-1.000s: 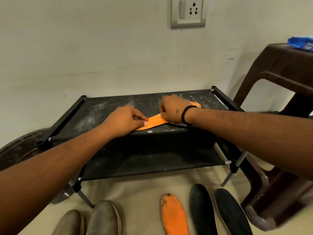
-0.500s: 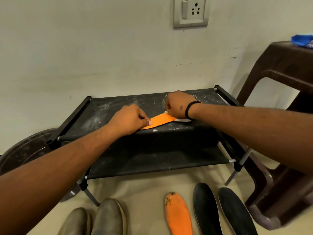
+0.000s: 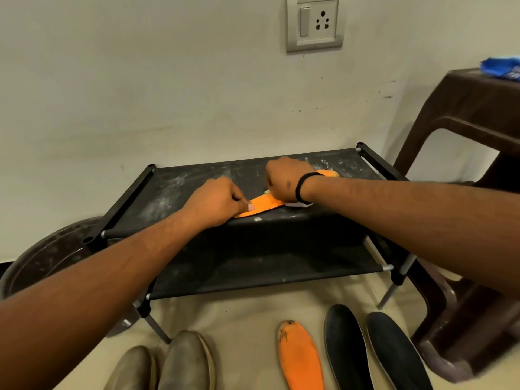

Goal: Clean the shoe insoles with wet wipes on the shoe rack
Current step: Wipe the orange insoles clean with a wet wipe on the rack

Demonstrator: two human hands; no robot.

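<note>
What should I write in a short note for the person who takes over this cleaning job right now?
Left hand pins the near end of the flat orange foam insole on the black fabric shoe rack.
Right hand grips a white wet wipe on the insole's middle.
Done: not certain for any insole.
Left, on the floor: a second orange insole, soiled at its tip, and two black insoles.

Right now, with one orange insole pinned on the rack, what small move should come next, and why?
Probably draw the right hand and its wipe along the orange insole toward the left hand, which pins the near end. The stretch between the hands is bare and looks unwiped.
</note>
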